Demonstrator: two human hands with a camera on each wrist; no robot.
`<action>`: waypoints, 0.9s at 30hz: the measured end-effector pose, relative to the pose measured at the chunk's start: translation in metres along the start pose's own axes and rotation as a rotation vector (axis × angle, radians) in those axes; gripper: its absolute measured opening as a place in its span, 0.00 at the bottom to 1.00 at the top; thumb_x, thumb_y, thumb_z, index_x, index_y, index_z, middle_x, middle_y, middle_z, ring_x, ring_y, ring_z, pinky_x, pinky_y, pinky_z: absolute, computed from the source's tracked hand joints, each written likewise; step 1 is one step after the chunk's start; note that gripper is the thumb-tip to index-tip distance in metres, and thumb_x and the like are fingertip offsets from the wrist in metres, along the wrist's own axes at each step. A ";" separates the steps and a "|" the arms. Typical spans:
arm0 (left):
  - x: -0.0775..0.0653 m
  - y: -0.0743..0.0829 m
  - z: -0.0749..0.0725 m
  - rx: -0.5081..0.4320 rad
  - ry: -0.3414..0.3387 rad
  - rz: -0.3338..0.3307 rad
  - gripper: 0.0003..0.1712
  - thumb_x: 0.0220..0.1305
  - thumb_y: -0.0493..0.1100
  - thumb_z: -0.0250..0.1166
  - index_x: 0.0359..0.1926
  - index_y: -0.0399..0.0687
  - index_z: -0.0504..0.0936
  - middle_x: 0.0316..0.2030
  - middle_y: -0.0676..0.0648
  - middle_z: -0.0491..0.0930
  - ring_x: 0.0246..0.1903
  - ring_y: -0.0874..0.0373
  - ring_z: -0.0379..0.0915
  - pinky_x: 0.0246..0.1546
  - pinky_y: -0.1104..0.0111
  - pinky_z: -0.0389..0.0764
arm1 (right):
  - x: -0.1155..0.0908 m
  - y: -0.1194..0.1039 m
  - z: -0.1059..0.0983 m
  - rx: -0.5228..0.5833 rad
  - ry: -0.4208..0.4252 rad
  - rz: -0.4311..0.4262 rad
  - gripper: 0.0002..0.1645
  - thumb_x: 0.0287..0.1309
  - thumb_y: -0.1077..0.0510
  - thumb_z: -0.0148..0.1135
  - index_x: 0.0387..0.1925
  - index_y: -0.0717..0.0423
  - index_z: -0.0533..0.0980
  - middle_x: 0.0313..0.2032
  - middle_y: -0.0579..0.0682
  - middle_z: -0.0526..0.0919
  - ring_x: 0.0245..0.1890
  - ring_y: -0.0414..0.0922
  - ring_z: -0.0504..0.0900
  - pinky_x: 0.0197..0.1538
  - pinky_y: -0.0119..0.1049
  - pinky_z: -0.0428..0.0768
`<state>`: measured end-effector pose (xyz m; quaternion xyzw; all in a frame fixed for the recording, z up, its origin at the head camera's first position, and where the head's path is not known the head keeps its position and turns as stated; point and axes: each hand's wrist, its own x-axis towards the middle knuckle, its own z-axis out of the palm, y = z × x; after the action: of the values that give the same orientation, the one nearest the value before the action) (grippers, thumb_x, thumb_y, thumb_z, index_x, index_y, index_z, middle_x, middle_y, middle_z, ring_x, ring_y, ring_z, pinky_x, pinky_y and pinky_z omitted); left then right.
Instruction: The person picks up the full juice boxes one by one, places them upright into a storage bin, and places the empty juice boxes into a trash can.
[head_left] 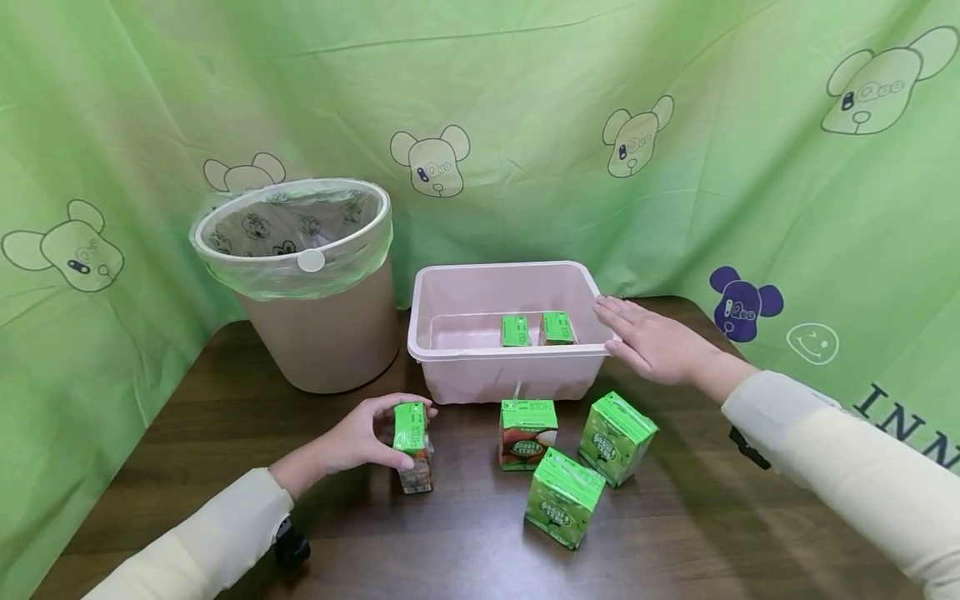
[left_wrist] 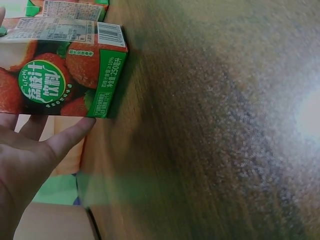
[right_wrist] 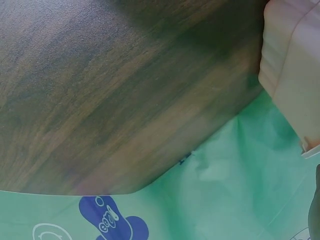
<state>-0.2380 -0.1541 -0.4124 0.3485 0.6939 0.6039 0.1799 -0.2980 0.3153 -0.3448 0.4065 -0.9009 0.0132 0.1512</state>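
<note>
My left hand point(head_left: 360, 437) holds a litchi juice carton point(head_left: 415, 450) upright at the table, left of the other cartons, thumb on the near side and fingers on the far side. In the left wrist view, that carton point(left_wrist: 55, 82) shows its red fruit print and green edge above the hand point(left_wrist: 25, 160). At the right end of the pink bin point(head_left: 495, 375), my right hand point(head_left: 656, 342) rests with straight fingers against the rim. Two green-topped cartons point(head_left: 515, 331) stand inside that bin. The right wrist view catches the bin's side point(right_wrist: 295, 55) at its edge.
A carton with a red fruit print point(head_left: 528, 437) and a straw stands before the bin. Two green juice cartons point(head_left: 618, 437) stand to its right and front. A lined trash can point(head_left: 322, 333) is at the back left. Green printed cloth point(head_left: 525, 83) hangs behind the wooden table point(head_left: 465, 542).
</note>
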 end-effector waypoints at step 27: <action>0.003 0.018 0.004 0.048 0.014 0.055 0.38 0.46 0.31 0.75 0.60 0.30 0.72 0.54 0.39 0.79 0.45 0.50 0.79 0.44 0.64 0.82 | 0.000 0.001 0.002 0.013 -0.011 0.022 0.33 0.73 0.51 0.46 0.68 0.72 0.60 0.69 0.67 0.60 0.71 0.59 0.55 0.70 0.52 0.56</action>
<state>-0.2332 -0.1485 -0.3954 0.3675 0.6997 0.5941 0.1501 -0.2986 0.3156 -0.3463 0.3977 -0.9061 0.0185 0.1432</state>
